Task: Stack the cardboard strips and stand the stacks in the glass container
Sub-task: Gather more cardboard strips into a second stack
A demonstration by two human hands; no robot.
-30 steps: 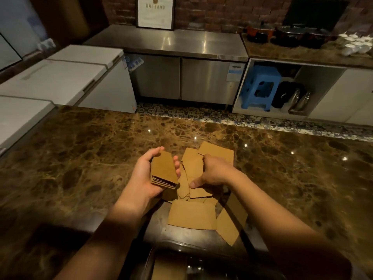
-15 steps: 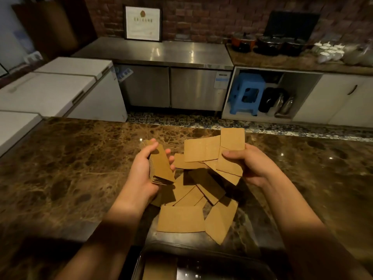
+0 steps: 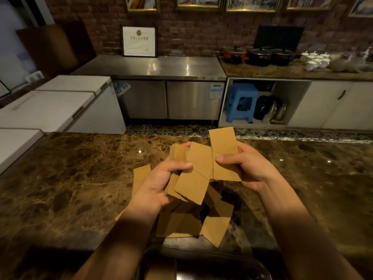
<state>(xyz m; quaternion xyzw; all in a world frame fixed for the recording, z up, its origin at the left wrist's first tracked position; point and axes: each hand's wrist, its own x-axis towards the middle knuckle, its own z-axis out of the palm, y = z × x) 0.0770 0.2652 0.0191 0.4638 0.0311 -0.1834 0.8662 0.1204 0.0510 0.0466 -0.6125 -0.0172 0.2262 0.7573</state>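
Observation:
My left hand (image 3: 159, 184) is shut on a stack of brown cardboard strips (image 3: 193, 178), held above the marble counter (image 3: 70, 178). Right beside it, my right hand (image 3: 248, 168) grips a couple of cardboard strips (image 3: 223, 144) upright, their edge touching the left hand's stack. Beneath both hands several loose cardboard strips (image 3: 181, 225) lie scattered on the counter. The glass container (image 3: 201, 263) sits at the counter's near edge, dark, with something brown inside at its left; its lower part is cut off by the frame.
Beyond the counter's far edge are a tiled floor, white chest freezers (image 3: 60, 106) at left, a steel cabinet (image 3: 167, 98) in the middle, and a blue stool (image 3: 241, 102) under a shelf. Pots and white cups stand on the back counter.
My right hand picked strips off the pile, lifted them and brought them left against the stack. My left hand rose with its stack. The view tilted up.

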